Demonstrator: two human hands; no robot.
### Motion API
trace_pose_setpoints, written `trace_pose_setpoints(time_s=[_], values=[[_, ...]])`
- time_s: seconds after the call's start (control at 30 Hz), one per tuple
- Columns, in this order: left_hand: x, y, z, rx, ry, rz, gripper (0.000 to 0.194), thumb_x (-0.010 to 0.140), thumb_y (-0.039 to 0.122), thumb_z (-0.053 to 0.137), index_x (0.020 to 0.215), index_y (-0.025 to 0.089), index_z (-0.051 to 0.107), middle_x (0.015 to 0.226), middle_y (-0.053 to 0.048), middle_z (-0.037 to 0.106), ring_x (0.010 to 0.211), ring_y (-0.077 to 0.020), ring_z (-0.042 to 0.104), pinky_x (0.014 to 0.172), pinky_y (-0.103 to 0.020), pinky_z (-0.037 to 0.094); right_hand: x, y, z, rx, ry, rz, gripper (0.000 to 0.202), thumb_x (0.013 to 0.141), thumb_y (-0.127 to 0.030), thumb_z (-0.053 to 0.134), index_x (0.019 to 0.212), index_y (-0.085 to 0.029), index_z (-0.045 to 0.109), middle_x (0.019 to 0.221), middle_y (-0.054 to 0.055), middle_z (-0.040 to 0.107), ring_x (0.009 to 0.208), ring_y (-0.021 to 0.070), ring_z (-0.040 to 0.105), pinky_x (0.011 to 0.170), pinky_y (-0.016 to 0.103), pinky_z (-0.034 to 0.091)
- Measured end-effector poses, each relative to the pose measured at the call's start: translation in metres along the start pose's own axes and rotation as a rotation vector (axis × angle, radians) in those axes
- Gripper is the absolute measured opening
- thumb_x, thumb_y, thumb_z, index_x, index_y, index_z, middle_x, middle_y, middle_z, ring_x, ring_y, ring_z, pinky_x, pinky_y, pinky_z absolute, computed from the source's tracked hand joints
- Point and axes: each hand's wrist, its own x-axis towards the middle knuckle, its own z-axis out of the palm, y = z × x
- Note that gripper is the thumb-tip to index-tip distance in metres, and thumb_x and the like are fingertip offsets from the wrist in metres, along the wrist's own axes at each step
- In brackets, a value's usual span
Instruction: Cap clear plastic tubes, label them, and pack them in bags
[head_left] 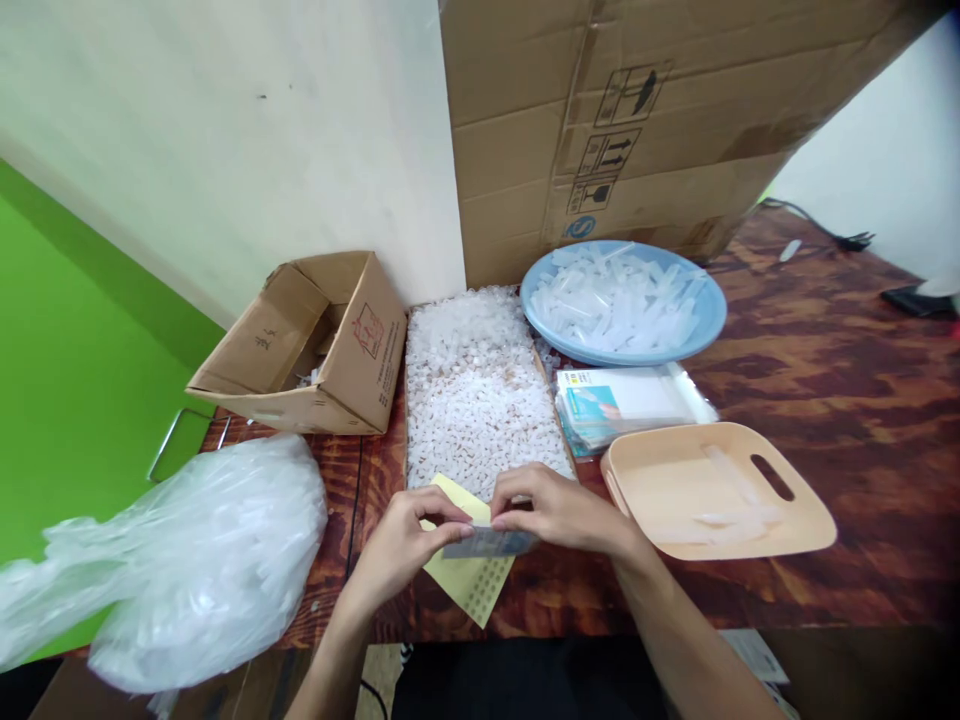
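Note:
My left hand [412, 535] pinches the left end of a small clear plastic packet [486, 543]. On its upper edge, the thumb and fingers of my right hand [544, 505] are closed too. Beneath the packet lies a yellow sticker sheet [476, 590] with rows of small round dots, partly covered by my hands. What the packet contains is too blurred to make out. Just beyond my fingers is a shallow cardboard tray full of small white plastic pieces [480, 400].
Left are an open cardboard box [360, 360] and a filled clear plastic bag [217, 550]. Right are a blue basin [555, 340] of translucent strips, a stack of packaging bags [637, 395] and a beige board [675, 490] with a few strips. A large carton [517, 150] stands behind.

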Motion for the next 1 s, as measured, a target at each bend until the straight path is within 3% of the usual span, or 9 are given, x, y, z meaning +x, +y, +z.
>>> trace_pose_setpoints(time_s=[0.1,0.27,0.47,0.6,0.7,0.8,0.87,0.9,1.0], values=[[-0.002,-0.001,0.003,-0.031,0.01,-0.009,0.013,0.085,0.033,0.078,0.08,0.022,0.083,0.083,-0.007,0.078,0.081,-0.0238,0.07,0.075,-0.03,0.049,-0.003,0.003,0.004,0.0,0.029,-0.002,0.012,0.089,-0.016,0.071,0.078,-0.02,0.074,0.078,0.0,0.071,0.076,0.0171,0.064,0.071,0.027,0.043],[0.0,0.0,0.007,-0.035,0.061,-0.035,0.016,0.087,0.035,0.075,0.083,0.021,0.081,0.085,-0.006,0.079,0.081,-0.0233,0.07,0.072,-0.028,0.048,-0.006,-0.001,0.014,-0.125,0.198,0.014,0.013,0.094,-0.015,0.063,0.082,-0.019,0.067,0.081,0.001,0.066,0.075,0.017,0.06,0.069,0.028,0.041],[0.007,0.001,0.005,0.067,0.01,0.059,0.013,0.089,0.028,0.069,0.086,0.021,0.079,0.087,-0.005,0.077,0.08,-0.0214,0.068,0.074,-0.028,0.047,-0.003,0.0,0.018,-0.294,0.151,-0.007,0.017,0.097,-0.011,0.058,0.082,-0.019,0.061,0.08,0.002,0.062,0.074,0.0172,0.058,0.067,0.028,0.039],[0.012,-0.003,0.007,0.001,0.011,0.016,0.014,0.088,0.029,0.071,0.083,0.019,0.08,0.084,-0.006,0.078,0.08,-0.0219,0.069,0.074,-0.028,0.048,0.001,-0.001,0.017,-0.37,0.142,-0.028,0.018,0.098,-0.012,0.059,0.082,-0.02,0.063,0.08,0.003,0.063,0.075,0.0192,0.059,0.067,0.03,0.041],[0.014,-0.01,0.011,-0.211,0.141,-0.097,0.021,0.082,0.037,0.079,0.081,0.016,0.08,0.082,-0.007,0.077,0.076,-0.0213,0.068,0.07,-0.027,0.049,0.002,-0.002,0.017,-0.341,0.381,-0.096,0.011,0.099,-0.018,0.059,0.096,-0.022,0.069,0.094,0.008,0.069,0.091,0.0259,0.063,0.083,0.039,0.048],[0.013,-0.017,0.015,-0.54,0.381,-0.183,0.028,0.075,0.041,0.086,0.085,0.015,0.078,0.083,-0.006,0.077,0.073,-0.0182,0.068,0.069,-0.026,0.051,-0.001,0.0,0.022,-0.186,0.885,-0.062,0.02,0.099,-0.027,0.063,0.118,-0.025,0.066,0.121,0.013,0.066,0.119,0.0321,0.057,0.107,0.051,0.041],[0.011,-0.02,0.019,-0.724,0.506,-0.195,0.032,0.073,0.041,0.088,0.089,0.017,0.076,0.087,-0.005,0.077,0.075,-0.0171,0.07,0.071,-0.026,0.054,-0.004,0.006,0.029,0.092,1.042,0.042,0.03,0.097,-0.034,0.067,0.125,-0.025,0.062,0.124,0.013,0.064,0.121,0.0316,0.058,0.109,0.051,0.043],[0.011,-0.02,0.021,-0.783,0.545,-0.195,0.034,0.072,0.042,0.088,0.091,0.017,0.075,0.089,-0.004,0.076,0.077,-0.0173,0.071,0.072,-0.027,0.055,-0.005,0.009,0.034,0.271,1.014,0.098,0.035,0.094,-0.038,0.07,0.125,-0.025,0.061,0.121,0.012,0.065,0.118,0.0308,0.06,0.106,0.05,0.047],[0.009,-0.019,0.03,-0.854,0.593,-0.192,0.038,0.07,0.041,0.09,0.094,0.017,0.073,0.095,-0.005,0.076,0.085,-0.0193,0.074,0.077,-0.028,0.057,-0.004,0.018,0.051,0.747,0.739,0.215,0.049,0.085,-0.046,0.079,0.125,-0.023,0.061,0.111,0.01,0.071,0.104,0.028,0.069,0.089,0.044,0.059]])
